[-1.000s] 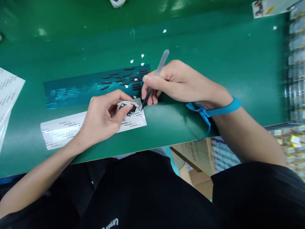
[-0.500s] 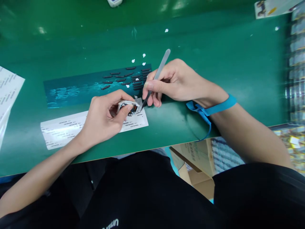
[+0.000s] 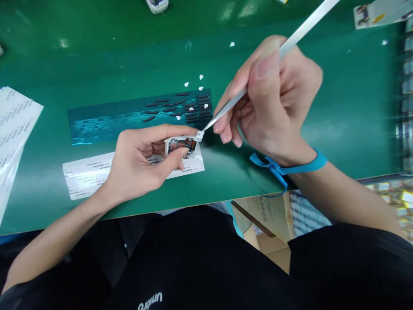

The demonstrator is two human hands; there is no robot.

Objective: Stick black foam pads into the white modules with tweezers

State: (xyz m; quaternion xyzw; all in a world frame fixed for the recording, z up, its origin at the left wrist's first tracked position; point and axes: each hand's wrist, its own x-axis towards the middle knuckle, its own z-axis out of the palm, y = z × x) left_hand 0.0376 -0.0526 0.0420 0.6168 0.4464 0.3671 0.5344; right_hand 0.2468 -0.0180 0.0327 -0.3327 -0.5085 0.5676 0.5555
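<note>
My left hand (image 3: 143, 159) is closed around a small white-cased device (image 3: 181, 147). Its open side shows a circuit board and coloured parts, and my thumb lies across its lower edge. My right hand (image 3: 271, 94) pinches a pair of slim metal tweezers (image 3: 232, 100), slanting down to the left. At their tip, by the device's upper right corner, is a small white printed piece (image 3: 199, 136); whether it touches the casing I cannot tell. Under my left hand lies a white printed adhesive sheet (image 3: 87, 167), partly covered by the hand.
Behind my hands, a blue-green film strip (image 3: 106, 122) carries several black strips (image 3: 167, 110). Small white tabs (image 3: 186, 84) lie around it. White printed sheets (image 3: 19, 125) are at left; another white device (image 3: 157, 5) sits at the far edge. A blue wrist strap (image 3: 305, 166) circles my right wrist.
My right hand has risen and moved right, nearer the camera, with the tweezers now tilted flatter. Their tip has moved from the printed sheet to the device's corner, with a small white piece there.
</note>
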